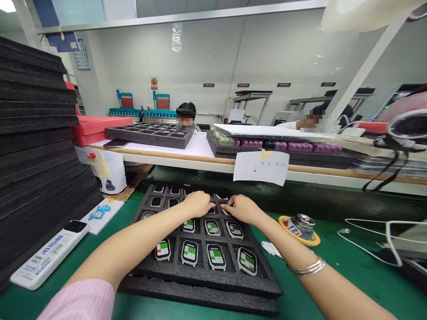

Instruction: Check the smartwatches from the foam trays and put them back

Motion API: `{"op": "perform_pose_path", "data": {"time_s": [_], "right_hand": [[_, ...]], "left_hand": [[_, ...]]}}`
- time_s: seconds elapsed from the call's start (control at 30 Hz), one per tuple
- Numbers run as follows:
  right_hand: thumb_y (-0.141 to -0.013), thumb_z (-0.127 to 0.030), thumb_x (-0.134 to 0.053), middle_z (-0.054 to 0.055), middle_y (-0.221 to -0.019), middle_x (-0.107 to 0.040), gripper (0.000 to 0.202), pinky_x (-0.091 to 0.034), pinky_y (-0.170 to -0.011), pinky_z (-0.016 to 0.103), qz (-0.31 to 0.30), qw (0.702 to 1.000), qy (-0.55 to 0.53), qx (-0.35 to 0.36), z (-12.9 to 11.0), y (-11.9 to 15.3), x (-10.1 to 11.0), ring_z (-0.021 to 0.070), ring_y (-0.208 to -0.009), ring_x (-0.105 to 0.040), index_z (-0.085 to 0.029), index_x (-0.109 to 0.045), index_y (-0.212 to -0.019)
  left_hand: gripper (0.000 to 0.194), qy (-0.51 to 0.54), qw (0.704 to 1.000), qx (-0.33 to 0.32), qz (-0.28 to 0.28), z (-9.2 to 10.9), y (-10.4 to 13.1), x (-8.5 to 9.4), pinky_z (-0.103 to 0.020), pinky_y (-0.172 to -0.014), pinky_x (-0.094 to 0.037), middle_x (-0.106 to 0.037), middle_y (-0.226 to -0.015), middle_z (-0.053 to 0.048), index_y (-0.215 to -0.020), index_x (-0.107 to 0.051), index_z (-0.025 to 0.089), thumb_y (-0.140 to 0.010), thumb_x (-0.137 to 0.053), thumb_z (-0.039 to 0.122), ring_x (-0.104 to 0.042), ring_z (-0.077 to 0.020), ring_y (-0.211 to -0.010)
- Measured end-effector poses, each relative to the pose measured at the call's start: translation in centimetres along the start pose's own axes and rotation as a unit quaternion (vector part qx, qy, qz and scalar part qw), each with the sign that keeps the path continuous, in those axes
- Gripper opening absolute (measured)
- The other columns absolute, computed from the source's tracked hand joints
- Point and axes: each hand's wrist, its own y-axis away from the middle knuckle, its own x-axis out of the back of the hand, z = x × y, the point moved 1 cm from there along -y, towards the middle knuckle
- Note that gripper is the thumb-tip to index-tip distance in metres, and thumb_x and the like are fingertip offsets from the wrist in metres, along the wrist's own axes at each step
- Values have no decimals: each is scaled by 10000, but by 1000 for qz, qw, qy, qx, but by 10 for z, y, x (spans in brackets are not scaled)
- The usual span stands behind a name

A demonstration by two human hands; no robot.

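Although dark, tray (230, 279) with lit watches (190, 253)

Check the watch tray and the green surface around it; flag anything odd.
The front-left watch shows a red patch on its screen, unlike the other three watches in that row, which show green but no visible red. A crumpled-looking white scrap also lies on the green surface, right of the tray.

Watches (216, 256) sit in the tray (187, 274); from it, a foam stack (33, 115) stands toward ten o'clock, the shelf (173, 164) at twelve, a metal container (304, 226) near three.
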Motion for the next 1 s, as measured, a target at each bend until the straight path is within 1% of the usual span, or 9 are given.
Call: {"op": "perform_pose_path", "data": {"time_s": [0.23, 0.3, 0.43, 0.53, 0.67, 0.7, 0.77, 0.87, 1.0], "right_hand": [[-939, -346, -592, 71, -1096, -657, 249, -548, -818, 393, -55, 998, -37, -20, -6, -8, 6, 198, -934, -652, -156, -628, -1096], [-936, -338, -597, 55, -1038, -665, 223, -552, -782, 371, -61, 996, -69, -14, -3, -8, 10, 180, -879, -655, -150, -635, -1050], [-869, -300, -652, 24, -789, -655, 152, -507, -691, 315, -22, 985, -171, 17, -3, 0, 18, 154, -709, -609, -148, -647, -873], [-877, -349, -560, 31, -766, -650, 191, -473, -663, 298, 34, 955, -289, 54, -22, 17, 19, 165, -693, -589, -175, -598, -947], [-929, -533, -361, 37, -871, -673, 363, -499, -610, 282, 19, 886, -448, 123, -69, 52, 11, 155, -679, -620, -213, -478, -1052], [-924, -564, -368, 39, -885, -678, 387, -493, -592, 273, 4, 855, -500, 135, -79, 60, 9, 143, -650, -607, -218, -467, -1066], [-887, -554, -518, 51, -912, -689, 395, -454, -565, 248, -52, 747, -649, 137, -92, 73, 6, 116, -610, -561, -212, -507, -1084], [-837, -447, -671, 70, -959, -708, 412, -414, -562, 236, -147, 623, -761, 110, -94, 83, 7, 91, -584, -511, -202, -596, -1159], [-817, -353, -717, 82, -1083, -706, 490, -459, -662, 265, -235, 550, -794, 103, -85, 87, 9, 107, -655, -569, -252, -599, -1281]], "left_hand": [[253, 135, 989, 52, 5, -18, -6, 10, -356, -773, -537, -677, -854, -36, -833, -651, 132, -785, -746, 361, -650, -190, -821], [287, 208, 976, 52, 37, -19, 7, 16, -327, -735, -527, -675, -804, -39, -768, -602, 140, -732, -783, 360, -649, -187, -785], [217, 355, 931, 41, 71, -10, 53, 33, -260, -620, -508, -693, -938, -100, -857, -487, 162, -912, -543, 364, -647, -122, -687], [204, 420, 904, 30, 70, -2, 91, 45, -177, -466, -379, -683, -852, -69, -844, -485, 159, -892, -541, 349, -476, -34, -474], [287, 496, 865, 17, 71, -2, 125, 48, -152, -392, -225, -594, -607, 17, -799, -549, 157, -851, -588, 436, -343, -35, -424], [369, 498, 864, 14, 68, -4, 130, 46, -157, -385, -224, -595, -584, 5, -772, -568, 151, -878, -527, 501, -352, -42, -417], [550, 518, 854, 17, 58, -8, 136, 41, -172, -367, -217, -615, -569, -29, -710, -586, 141, -916, -367, 601, -346, -47, -382], [624, 553, 830, 47, 43, -15, 138, 34, -181, -348, -179, -627, -553, -39, -705, -589, 145, -916, -289, 650, -303, -43, -333], [651, 565, 822, 63, 42, -19, 137, 29, -185, -345, -143, -603, -513, -24, -680, -564, 157, -894, -275, 700, -254, -38, -308]]}}
